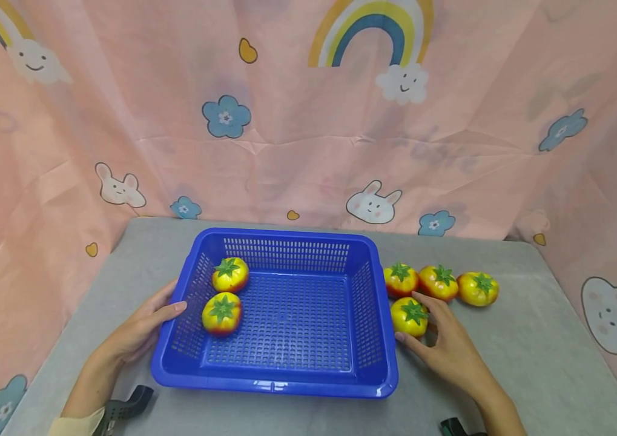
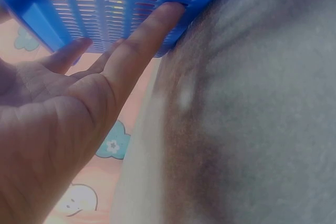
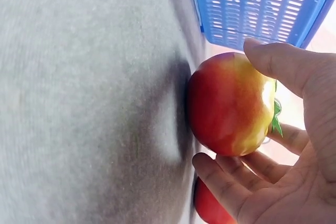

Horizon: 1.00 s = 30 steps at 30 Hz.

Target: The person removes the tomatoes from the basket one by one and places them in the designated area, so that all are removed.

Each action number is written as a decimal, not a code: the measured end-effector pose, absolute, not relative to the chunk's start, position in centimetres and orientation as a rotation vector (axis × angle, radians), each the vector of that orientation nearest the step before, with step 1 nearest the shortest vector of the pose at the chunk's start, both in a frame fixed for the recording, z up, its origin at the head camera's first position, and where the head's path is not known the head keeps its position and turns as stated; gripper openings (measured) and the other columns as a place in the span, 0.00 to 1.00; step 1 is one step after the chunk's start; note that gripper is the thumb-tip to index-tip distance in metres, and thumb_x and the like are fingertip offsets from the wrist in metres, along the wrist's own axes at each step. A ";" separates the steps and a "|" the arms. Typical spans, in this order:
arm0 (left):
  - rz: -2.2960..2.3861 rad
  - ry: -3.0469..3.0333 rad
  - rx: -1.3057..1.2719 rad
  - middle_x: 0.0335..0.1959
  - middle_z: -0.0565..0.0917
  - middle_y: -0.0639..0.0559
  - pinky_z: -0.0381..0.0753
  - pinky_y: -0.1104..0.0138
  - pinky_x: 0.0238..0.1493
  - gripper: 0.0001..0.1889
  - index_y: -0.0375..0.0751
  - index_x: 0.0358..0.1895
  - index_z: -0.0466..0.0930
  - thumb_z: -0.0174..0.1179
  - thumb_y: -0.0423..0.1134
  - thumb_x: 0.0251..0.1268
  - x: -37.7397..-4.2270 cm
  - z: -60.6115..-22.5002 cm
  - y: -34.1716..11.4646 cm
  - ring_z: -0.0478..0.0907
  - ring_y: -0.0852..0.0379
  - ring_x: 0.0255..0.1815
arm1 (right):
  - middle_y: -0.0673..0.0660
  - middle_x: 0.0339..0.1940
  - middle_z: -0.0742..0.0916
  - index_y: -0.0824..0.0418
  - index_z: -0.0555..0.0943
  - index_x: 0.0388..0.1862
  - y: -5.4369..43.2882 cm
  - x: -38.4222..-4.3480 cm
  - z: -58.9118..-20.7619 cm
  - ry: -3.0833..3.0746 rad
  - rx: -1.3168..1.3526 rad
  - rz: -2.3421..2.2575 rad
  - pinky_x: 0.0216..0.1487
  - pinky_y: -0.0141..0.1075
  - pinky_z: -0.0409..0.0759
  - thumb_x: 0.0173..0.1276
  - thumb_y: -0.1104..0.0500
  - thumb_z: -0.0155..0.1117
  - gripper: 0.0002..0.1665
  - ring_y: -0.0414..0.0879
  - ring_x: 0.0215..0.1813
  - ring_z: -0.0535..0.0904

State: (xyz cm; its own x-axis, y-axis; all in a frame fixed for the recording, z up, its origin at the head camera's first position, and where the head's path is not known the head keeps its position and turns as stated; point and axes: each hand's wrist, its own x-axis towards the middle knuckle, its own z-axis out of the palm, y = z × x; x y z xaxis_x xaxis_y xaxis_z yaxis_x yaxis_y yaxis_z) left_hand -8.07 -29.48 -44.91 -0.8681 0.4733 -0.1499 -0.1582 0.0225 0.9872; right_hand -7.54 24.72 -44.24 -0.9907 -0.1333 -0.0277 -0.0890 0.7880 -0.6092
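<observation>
A blue plastic basket (image 1: 281, 383) with slotted walls stands on the table, holding two yellow-and-red toy tomatoes, one (image 1: 230, 274) behind the other (image 1: 221, 313), at its left side. My left hand (image 1: 136, 327) holds the basket's left side, thumb at the rim and fingers against the slotted outer wall (image 2: 115, 3). Just outside the right wall, my right hand (image 1: 452, 348) has its thumb and fingers around another tomato (image 1: 409, 317). In the right wrist view this tomato (image 3: 231, 103) sits low by the tabletop, thumb on one side and fingertips on the other.
Behind my right hand three more tomatoes stand in a row: one (image 1: 400, 279) close to the basket wall, a middle one (image 1: 438, 282) and a right one (image 1: 478, 288). The grey tabletop (image 1: 548, 339) ends at a pink printed curtain (image 1: 286, 163).
</observation>
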 end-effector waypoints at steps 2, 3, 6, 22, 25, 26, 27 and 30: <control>1.898 1.863 0.322 0.73 0.72 0.52 0.89 0.56 0.59 0.38 0.37 0.87 0.31 0.41 0.38 0.86 -8.1 -44.9 -29.5 0.84 0.57 0.64 | 0.68 0.76 0.72 0.60 0.64 0.81 24.7 -7.6 -44.2 2.901 -0.173 -0.985 0.66 0.65 0.82 0.68 0.51 0.78 0.49 0.66 0.73 0.72; 1.898 1.862 0.319 0.73 0.72 0.52 0.89 0.56 0.59 0.38 0.37 0.87 0.31 0.41 0.38 0.86 -8.1 -44.8 -29.5 0.84 0.57 0.64 | 0.68 0.77 0.72 0.59 0.64 0.81 24.7 -7.6 -44.2 2.900 -0.169 -0.987 0.66 0.65 0.82 0.68 0.50 0.78 0.49 0.66 0.73 0.72; 1.902 1.860 0.323 0.72 0.73 0.54 0.89 0.56 0.59 0.38 0.38 0.87 0.31 0.41 0.38 0.86 -8.2 -44.8 -29.5 0.84 0.57 0.64 | 0.68 0.77 0.72 0.59 0.64 0.82 24.7 -7.6 -44.1 2.902 -0.172 -0.991 0.66 0.65 0.81 0.68 0.50 0.78 0.49 0.66 0.74 0.71; 1.908 1.848 0.330 0.72 0.73 0.54 0.89 0.56 0.60 0.37 0.37 0.87 0.31 0.41 0.38 0.86 -8.3 -45.0 -29.4 0.84 0.57 0.64 | 0.67 0.75 0.73 0.61 0.67 0.80 25.0 -7.0 -42.9 3.005 -0.328 -1.079 0.61 0.61 0.83 0.68 0.55 0.78 0.46 0.66 0.71 0.75; 1.905 1.849 0.336 0.71 0.74 0.55 0.89 0.56 0.59 0.37 0.36 0.87 0.31 0.40 0.38 0.86 -8.2 -45.0 -29.5 0.84 0.57 0.64 | 0.68 0.75 0.72 0.62 0.67 0.80 24.8 -7.0 -42.5 2.996 -0.329 -1.104 0.63 0.63 0.82 0.70 0.56 0.76 0.44 0.67 0.72 0.73; 1.905 1.850 0.335 0.72 0.73 0.53 0.89 0.56 0.59 0.37 0.36 0.87 0.30 0.40 0.37 0.86 -8.1 -45.0 -29.6 0.84 0.57 0.64 | 0.68 0.75 0.72 0.62 0.67 0.80 24.7 -7.0 -42.3 2.998 -0.328 -1.102 0.63 0.63 0.82 0.71 0.56 0.75 0.43 0.67 0.73 0.73; 1.900 1.855 0.334 0.74 0.72 0.50 0.89 0.56 0.59 0.37 0.36 0.87 0.30 0.40 0.38 0.86 -8.1 -45.1 -29.6 0.84 0.58 0.64 | 0.68 0.76 0.72 0.62 0.67 0.80 24.6 -7.0 -42.1 3.004 -0.327 -1.098 0.63 0.64 0.81 0.72 0.56 0.74 0.42 0.67 0.73 0.73; 1.889 1.873 0.329 0.78 0.64 0.32 0.89 0.57 0.59 0.38 0.37 0.87 0.30 0.40 0.38 0.86 -8.1 -45.0 -29.6 0.84 0.59 0.64 | 0.68 0.76 0.72 0.62 0.67 0.80 24.3 -7.0 -41.5 3.012 -0.329 -1.097 0.65 0.66 0.79 0.73 0.56 0.73 0.41 0.66 0.73 0.73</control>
State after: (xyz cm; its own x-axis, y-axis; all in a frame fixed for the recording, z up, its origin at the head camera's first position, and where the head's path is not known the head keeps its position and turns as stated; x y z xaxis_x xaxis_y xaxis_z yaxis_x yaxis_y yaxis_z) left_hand -8.07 -29.57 -45.00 -0.8670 0.4760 -0.1472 -0.1514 0.0298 0.9880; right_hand -7.00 24.32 -41.52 -0.9759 -0.1632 0.1450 -0.2182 0.7475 -0.6273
